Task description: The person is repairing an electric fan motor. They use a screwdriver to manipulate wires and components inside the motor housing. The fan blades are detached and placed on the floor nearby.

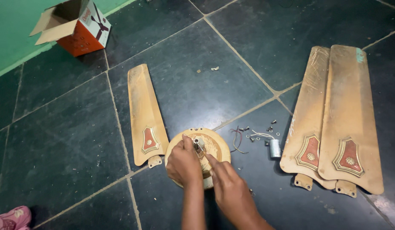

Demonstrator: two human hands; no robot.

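Observation:
A round tan ceiling-fan motor housing [214,142] lies on the dark tiled floor, with a short metal shaft [198,143] standing at its middle. My left hand [183,164] rests on the housing's left side, fingers curled by the shaft. Over the housing's near right part, my right hand [226,184] points its index finger toward the shaft's base. Whether either hand grips anything is hidden by the fingers. One tan fan blade [144,113] with a red emblem lies just left of the housing.
Two more tan blades [334,119] overlap at the right. Loose screws [272,125], washers, wires [237,138] and a small silver capacitor [274,148] lie between them and the housing. An open orange-and-white cardboard box [74,25] sits far left by a green wall. A pink shoe [12,218] shows bottom left.

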